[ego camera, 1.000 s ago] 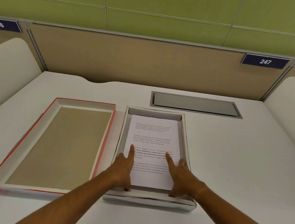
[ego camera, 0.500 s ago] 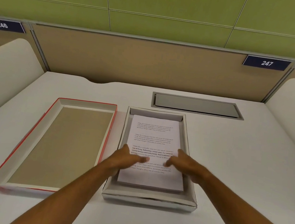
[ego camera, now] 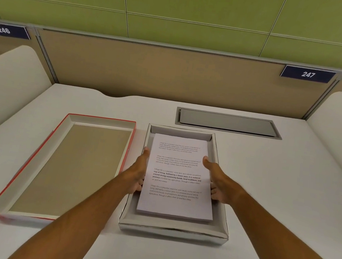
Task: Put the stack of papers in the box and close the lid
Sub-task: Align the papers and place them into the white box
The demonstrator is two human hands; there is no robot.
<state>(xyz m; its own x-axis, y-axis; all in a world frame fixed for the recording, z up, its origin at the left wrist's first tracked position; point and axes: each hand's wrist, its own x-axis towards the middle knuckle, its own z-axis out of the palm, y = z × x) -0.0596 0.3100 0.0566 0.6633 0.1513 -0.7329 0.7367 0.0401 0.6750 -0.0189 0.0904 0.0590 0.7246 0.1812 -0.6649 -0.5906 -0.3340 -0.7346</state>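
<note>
Head view: both hands gripped the stack of papers (ego camera: 177,177) inside the silver box (ego camera: 172,229).
Left hand (ego camera: 137,172) and right hand (ego camera: 220,184) clamped its long edges, thumbs on top, narrow gaps to the walls. Red-edged lid (ego camera: 20,172) lay open-side-up just left; bare desk (ego camera: 288,186) lay to the right. Partition labels read 246 (ego camera: 4,30) and 247 (ego camera: 307,74).

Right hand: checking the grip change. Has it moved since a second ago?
Yes. The right hand moved from the printed white paper stack's top to its right edge.

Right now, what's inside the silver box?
The stack of papers lies inside the box, both hands (left, right) on its sides. The box floor under it is covered.
</note>
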